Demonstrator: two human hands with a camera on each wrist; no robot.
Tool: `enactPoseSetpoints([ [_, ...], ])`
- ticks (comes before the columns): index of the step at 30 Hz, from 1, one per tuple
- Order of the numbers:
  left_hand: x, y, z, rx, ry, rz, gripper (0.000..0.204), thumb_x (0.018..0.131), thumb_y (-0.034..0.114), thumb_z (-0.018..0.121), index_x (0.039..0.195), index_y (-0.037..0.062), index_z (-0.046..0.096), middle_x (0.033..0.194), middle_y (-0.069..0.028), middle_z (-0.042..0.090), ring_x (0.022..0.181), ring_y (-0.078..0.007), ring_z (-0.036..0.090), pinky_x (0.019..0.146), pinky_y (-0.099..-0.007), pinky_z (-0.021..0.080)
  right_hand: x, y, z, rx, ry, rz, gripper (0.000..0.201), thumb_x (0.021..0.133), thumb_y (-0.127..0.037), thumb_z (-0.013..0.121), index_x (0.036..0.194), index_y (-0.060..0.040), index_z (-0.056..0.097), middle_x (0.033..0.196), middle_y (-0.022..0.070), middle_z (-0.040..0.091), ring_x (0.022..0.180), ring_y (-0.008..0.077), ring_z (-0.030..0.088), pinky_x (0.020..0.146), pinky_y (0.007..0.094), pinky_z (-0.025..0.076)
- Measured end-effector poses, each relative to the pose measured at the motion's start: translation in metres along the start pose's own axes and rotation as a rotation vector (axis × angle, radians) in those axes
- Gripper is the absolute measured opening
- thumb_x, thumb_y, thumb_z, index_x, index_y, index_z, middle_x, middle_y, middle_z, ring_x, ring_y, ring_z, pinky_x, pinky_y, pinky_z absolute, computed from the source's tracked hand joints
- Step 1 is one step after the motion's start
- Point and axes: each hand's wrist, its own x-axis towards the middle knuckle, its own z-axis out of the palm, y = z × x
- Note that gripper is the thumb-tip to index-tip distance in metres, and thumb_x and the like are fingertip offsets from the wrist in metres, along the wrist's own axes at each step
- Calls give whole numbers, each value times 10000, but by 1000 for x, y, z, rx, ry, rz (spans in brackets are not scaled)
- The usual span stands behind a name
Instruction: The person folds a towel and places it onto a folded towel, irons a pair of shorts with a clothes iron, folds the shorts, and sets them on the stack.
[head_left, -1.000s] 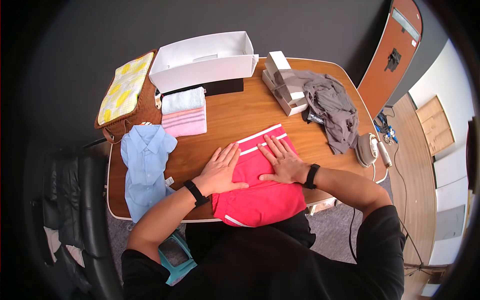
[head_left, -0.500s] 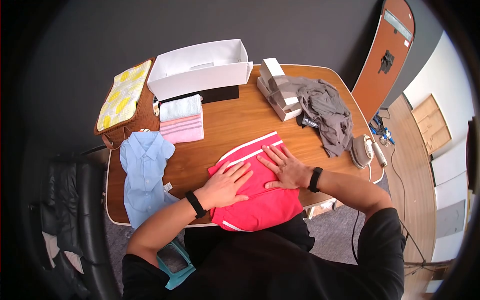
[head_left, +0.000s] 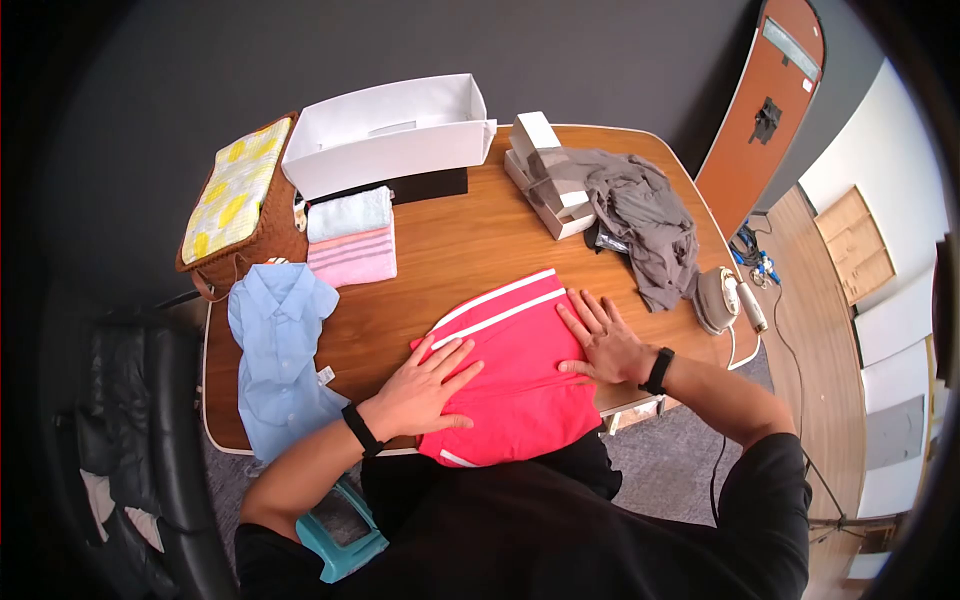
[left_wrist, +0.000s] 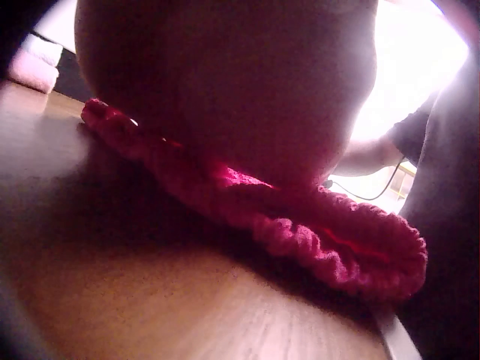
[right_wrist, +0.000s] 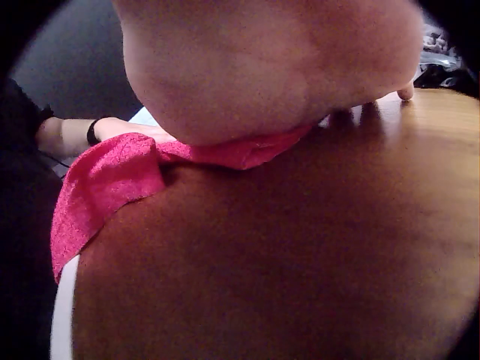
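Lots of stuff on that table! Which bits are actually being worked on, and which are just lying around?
In use:
- red folded garment with white stripes
- left hand, flat on it
- right hand, flat at its edge

Lying about:
- light blue shirt
- white open box
- grey crumpled garment
- clothes iron

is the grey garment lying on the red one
No, the grey garment lies apart near the table's far right, while only both hands press the red garment.
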Motion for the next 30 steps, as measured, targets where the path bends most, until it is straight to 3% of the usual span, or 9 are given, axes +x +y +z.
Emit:
enactPoseSetpoints([
  [5, 2, 5, -1, -47, -10, 18, 1072, 951, 795, 645, 1734, 110, 386, 1809, -251, 271, 1680, -397, 260, 1371, -612, 113, -17, 1, -13, 35, -25, 54, 1166, 971, -906, 430, 1773, -81, 238, 1818, 286, 198, 1679, 484, 217, 1322, 672, 218],
  [8, 4, 3, -3, -46, -11, 32, 1062, 954, 803, 633, 1724, 107, 406, 1807, -242, 284, 1678, -396, 264, 1368, -617, 119, -24, 17, -30, 50, 109, 49, 1017, 987, -764, 613, 1706, -78, 400, 1776, 285, 296, 1630, 493, 319, 1298, 650, 300],
  [10, 3, 4, -7, -58, -3, 30, 1049, 954, 786, 646, 1707, 88, 429, 1800, -239, 302, 1675, -397, 269, 1366, -619, 124, -35, 44, -65, 80, 414, 103, 807, 945, -492, 822, 1578, -66, 561, 1652, 276, 476, 1498, 479, 489, 1237, 590, 415],
  [14, -7, 12, -22, -69, 22, -76, 984, 961, 693, 706, 1652, 27, 487, 1768, -232, 363, 1665, -401, 288, 1357, -625, 163, -94, 123, -102, -183, 765, 566, 615, 871, -224, 897, 1416, -63, 662, 1417, 212, 658, 1269, 436, 646, 1084, 514, 533],
  [17, -16, 15, -21, -58, 75, -199, 936, 970, 617, 740, 1633, 2, 498, 1753, -233, 382, 1662, -403, 291, 1348, -628, 197, -148, 173, -91, -250, 560, 885, 605, 935, -362, 838, 1425, -57, 656, 1291, 256, 718, 1200, 442, 692, 1008, 531, 562],
  [19, -17, 16, -16, -79, 82, -231, 908, 986, 590, 738, 1637, 5, 495, 1754, -229, 382, 1663, -399, 289, 1341, -629, 221, -155, 170, -100, 26, 290, 1077, 534, 952, -417, 801, 1298, -21, 706, 1163, 298, 762, 1123, 480, 727, 941, 564, 582],
  [26, -19, 13, -4, -125, 111, -279, 883, 993, 568, 739, 1645, 23, 499, 1769, -216, 364, 1669, -390, 280, 1340, -629, 224, -174, 187, -96, 117, 337, 982, 411, 1020, -357, 702, 1049, 53, 717, 1001, 342, 731, 998, 542, 723, 812, 551, 573],
  [27, -19, 13, -4, -145, 120, -278, 865, 996, 562, 739, 1646, 41, 507, 1773, -213, 358, 1671, -387, 277, 1340, -630, 223, -177, 179, -110, 120, 416, 917, 401, 1035, -353, 698, 1041, 48, 708, 901, 289, 744, 853, 438, 766, 719, 495, 570],
  [30, -21, 15, -11, -132, 167, -228, 755, 996, 529, 751, 1597, 99, 594, 1751, -199, 407, 1656, -377, 315, 1341, -626, 225, -175, 143, -160, 247, 417, 973, 364, 1064, -341, 672, 1097, 17, 721, 878, 245, 763, 815, 390, 775, 702, 470, 586],
])
